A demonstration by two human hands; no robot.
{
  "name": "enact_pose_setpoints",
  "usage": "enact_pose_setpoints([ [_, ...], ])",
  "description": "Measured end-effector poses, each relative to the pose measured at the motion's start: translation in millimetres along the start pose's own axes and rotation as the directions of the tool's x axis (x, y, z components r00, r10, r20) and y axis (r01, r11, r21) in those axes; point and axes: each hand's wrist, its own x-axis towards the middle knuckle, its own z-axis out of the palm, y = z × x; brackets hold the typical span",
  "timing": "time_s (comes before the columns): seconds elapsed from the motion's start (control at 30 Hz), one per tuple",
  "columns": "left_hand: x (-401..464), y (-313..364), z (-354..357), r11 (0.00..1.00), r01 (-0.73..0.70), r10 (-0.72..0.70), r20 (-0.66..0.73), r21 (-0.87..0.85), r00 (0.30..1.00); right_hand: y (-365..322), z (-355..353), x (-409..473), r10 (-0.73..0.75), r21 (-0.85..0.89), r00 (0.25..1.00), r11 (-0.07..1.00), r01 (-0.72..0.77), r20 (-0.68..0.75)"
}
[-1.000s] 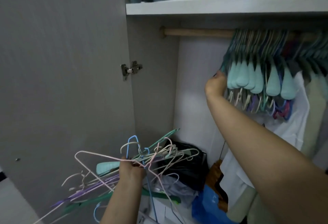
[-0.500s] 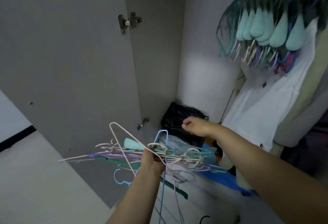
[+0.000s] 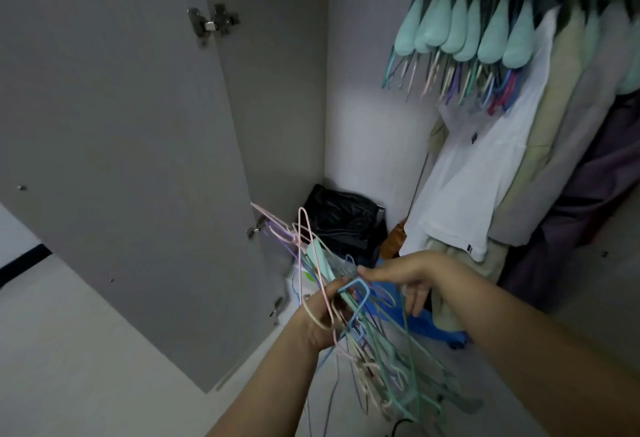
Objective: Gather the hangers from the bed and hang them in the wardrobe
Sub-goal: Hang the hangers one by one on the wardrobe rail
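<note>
My left hand [image 3: 323,312] grips a tangled bundle of thin pastel hangers [image 3: 377,350] in pink, blue, green and purple, low in front of the open wardrobe. The bundle tilts, with tips poking up to the left and hooks hanging down to the right. My right hand [image 3: 405,275] reaches into the top of the bundle, fingertips touching a hanger; I cannot tell whether they have closed on it. Several mint hangers [image 3: 460,34] hang in a row at the upper right inside the wardrobe; the rail itself is out of view.
The grey wardrobe door [image 3: 114,131] stands open on the left, with a hinge [image 3: 211,24]. Hung clothes, including a white shirt [image 3: 474,173], fill the right side. A black bag [image 3: 343,218] and blue items [image 3: 440,329] lie on the wardrobe floor.
My right hand came down from the hung hangers to the bundle. The view tilted downward, so the shelf and rail left the frame. The bundle swung from flat to a steep tilt.
</note>
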Motion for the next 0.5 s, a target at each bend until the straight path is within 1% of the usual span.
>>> enact_pose_setpoints([
  [0.03, -1.8, 5.7, -1.2, 1.000, -0.017, 0.017, 0.038, 0.005, 0.999, 2.3, 0.5, -1.6, -0.029, 0.091, 0.998, 0.995, 0.034, -0.047],
  [0.07, -3.0, 11.8, -3.1, 0.999, -0.035, 0.034, 0.055, 0.022, 0.998, 4.1, 1.6, -2.1, -0.047, 0.195, 0.991, 0.978, 0.071, -0.124],
  [0.1, -3.0, 18.2, -6.1, 0.998, -0.051, 0.049, 0.063, 0.046, 0.997, 4.8, 3.2, -1.7, -0.052, 0.308, 0.973, 0.944, 0.122, -0.224],
  [0.13, -2.6, 24.6, -8.5, 0.996, -0.066, 0.061, 0.075, 0.066, 0.995, 4.7, 4.7, 1.3, -0.042, 0.429, 0.943, 0.883, 0.189, -0.329],
  [0.17, -3.4, 31.4, -9.8, 0.994, -0.077, 0.070, 0.090, 0.080, 0.994, 3.8, 6.1, 5.6, -0.023, 0.545, 0.908, 0.793, 0.271, -0.417],
  [0.2, -3.5, 38.1, -12.6, 0.992, -0.090, 0.081, 0.105, 0.088, 0.991, 2.3, 7.7, 9.4, -0.005, 0.646, 0.879, 0.677, 0.354, -0.476],
  [0.27, -4.9, 52.4, -18.3, 0.991, -0.106, 0.093, 0.162, 0.076, 0.982, -0.8, 9.8, 16.6, -0.019, 0.787, 0.861, 0.396, 0.473, -0.508],
  [0.3, -7.0, 59.6, -21.4, 0.991, -0.113, 0.097, 0.191, 0.075, 0.977, -2.5, 10.2, 19.2, -0.041, 0.824, 0.860, 0.267, 0.500, -0.509],
  [0.33, -9.5, 66.4, -24.8, 0.989, -0.128, 0.107, 0.225, 0.078, 0.968, -4.2, 9.9, 21.2, -0.053, 0.841, 0.855, 0.164, 0.516, -0.515],
  [0.37, -11.0, 72.6, -27.6, 0.986, -0.140, 0.112, 0.263, 0.089, 0.958, -6.6, 8.6, 23.1, -0.049, 0.839, 0.845, 0.096, 0.535, -0.533],
  [0.43, -13.9, 83.0, -32.1, 0.982, -0.148, 0.098, 0.349, 0.118, 0.932, -12.8, 4.4, 26.9, -0.015, 0.807, 0.807, 0.017, 0.591, -0.590],
  [0.5, -15.1, 89.6, -35.8, 0.983, -0.147, 0.093, 0.385, 0.114, 0.918, -21.5, 2.2, 27.0, 0.001, 0.786, 0.786, -0.018, 0.618, -0.618],
])
